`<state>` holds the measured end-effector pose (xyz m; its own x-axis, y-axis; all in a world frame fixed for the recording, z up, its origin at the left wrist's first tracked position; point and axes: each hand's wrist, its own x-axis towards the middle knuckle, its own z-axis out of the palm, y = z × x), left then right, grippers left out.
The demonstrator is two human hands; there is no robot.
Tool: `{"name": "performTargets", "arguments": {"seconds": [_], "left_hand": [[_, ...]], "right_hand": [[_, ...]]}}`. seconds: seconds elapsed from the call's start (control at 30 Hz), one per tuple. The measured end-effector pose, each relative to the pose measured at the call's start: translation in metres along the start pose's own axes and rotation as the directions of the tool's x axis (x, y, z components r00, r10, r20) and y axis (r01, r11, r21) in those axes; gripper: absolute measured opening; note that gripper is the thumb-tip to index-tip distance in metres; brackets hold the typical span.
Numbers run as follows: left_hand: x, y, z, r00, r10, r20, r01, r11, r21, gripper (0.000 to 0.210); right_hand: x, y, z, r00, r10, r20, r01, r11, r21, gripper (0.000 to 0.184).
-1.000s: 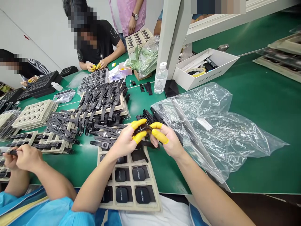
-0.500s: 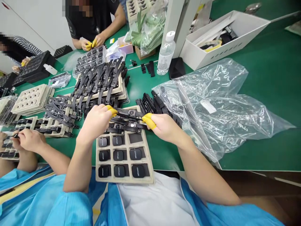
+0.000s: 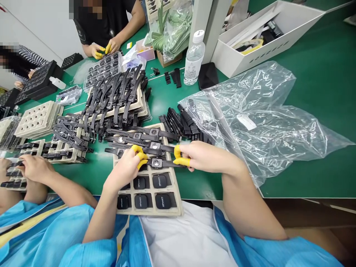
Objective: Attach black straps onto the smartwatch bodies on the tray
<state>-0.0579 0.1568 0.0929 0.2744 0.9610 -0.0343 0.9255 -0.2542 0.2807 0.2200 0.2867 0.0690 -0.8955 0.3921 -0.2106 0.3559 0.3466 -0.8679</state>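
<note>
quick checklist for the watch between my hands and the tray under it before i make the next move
1. Both hands on the held watch: ok, left hand at one side, right hand pinching the strap at the other.
2. Yellow finger covers on: ok, seen on both hands.
3. Sensor side of the held watch up: ok, its round sensor shows.
4. Strap joints fully seated: cannot tell, too small.
5. Tray free of other watches: not ok, several watches lie across its far end.
</note>
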Motion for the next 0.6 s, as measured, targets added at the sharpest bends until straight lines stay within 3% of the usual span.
{"name": "performTargets", "arguments": {"seconds": [0.17, 0.27, 0.33, 0.43, 0.5, 0.6], "left_hand": [[0.000, 0.002, 0.013, 0.972, 0.078, -0.220, -0.023, 0.970, 0.243, 0.012], [-0.013, 0.003, 0.005, 0.939, 0.071, -0.337, 0.026, 0.961, 0.275, 0.008], [-0.027, 0.005, -0.001, 0.951, 0.026, -0.309, 0.063, 0.959, 0.275, 0.010], [-0.043, 0.010, -0.003, 0.990, -0.044, -0.131, 0.091, 0.922, 0.377, 0.020], [-0.046, 0.015, 0.001, 0.996, -0.078, -0.032, 0.084, 0.879, 0.469, 0.024], [-0.041, 0.021, 0.007, 0.994, -0.103, 0.021, 0.076, 0.840, 0.537, 0.027]], "right_hand": [[0.000, 0.006, -0.005, 1.000, -0.010, -0.012, 0.009, 0.996, -0.088, 0.025], [0.003, 0.011, -0.010, 0.986, 0.019, -0.165, -0.025, 0.999, -0.033, 0.024], [0.007, 0.016, -0.013, 0.908, 0.104, -0.407, -0.114, 0.993, 0.000, 0.020], [0.018, 0.025, -0.013, 0.700, 0.175, -0.692, -0.296, 0.954, -0.058, 0.013], [0.025, 0.030, -0.011, 0.625, 0.159, -0.764, -0.387, 0.913, -0.127, 0.018], [0.033, 0.037, -0.008, 0.530, 0.160, -0.832, -0.494, 0.856, -0.150, 0.029]]}}
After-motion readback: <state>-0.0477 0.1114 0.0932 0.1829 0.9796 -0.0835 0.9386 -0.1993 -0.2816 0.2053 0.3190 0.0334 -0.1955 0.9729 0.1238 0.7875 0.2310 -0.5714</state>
